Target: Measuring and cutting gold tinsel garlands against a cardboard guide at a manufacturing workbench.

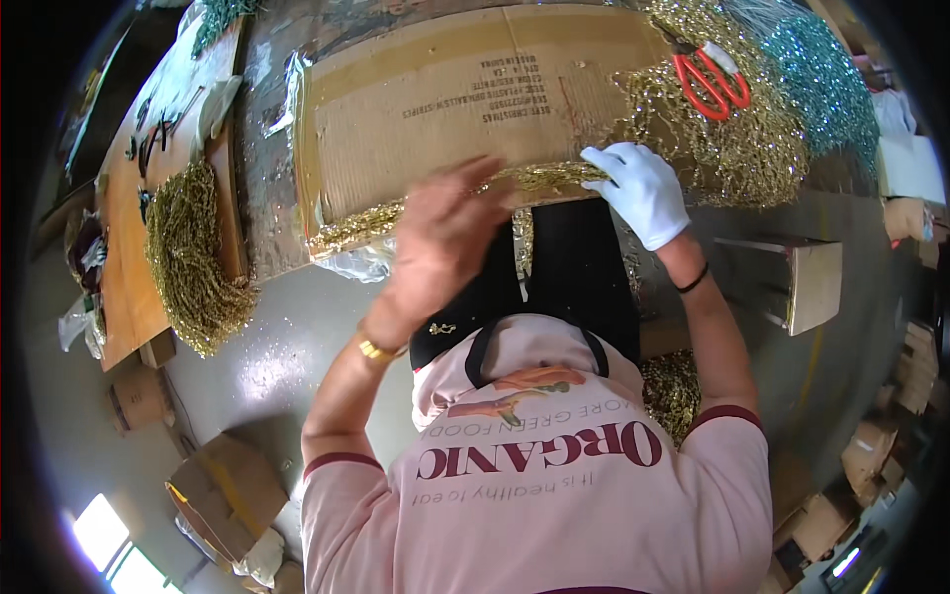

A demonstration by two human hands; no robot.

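gold, glittering tinsel garland strand (445,203) stretched along the near edge of a flattened brown cardboard sheet (465,94) on the counter (262,178), centre of the frame. bare left hand (440,238) blurred over the strand's left part, fingers spread and curved downward; cannot tell whether clenched on the tinsel or only pressing it. gold bracelet (379,348) at that wrist. white-gloved right hand (643,190) right of centre, grip closed on the strand's right end, fingertips pinching the gold tinsel against the cardboard edge; black band (695,281) on that wrist. heap of loose gold tinsel (732,139) piled at upper right, just beyond the gloved hand, with red-handled scissors (712,79) lying on top. teal tinsel heap (826,84) farther right, touching the gold one. another mound of gold tinsel (193,257) at left, draped over the edge of an orange wooden board (124,267). crumpled clear plastic film (361,262) under the cardboard's lower left corner. small wooden stool (807,282) at right, cardboard boxes (223,490) on the grey floor at lower left.
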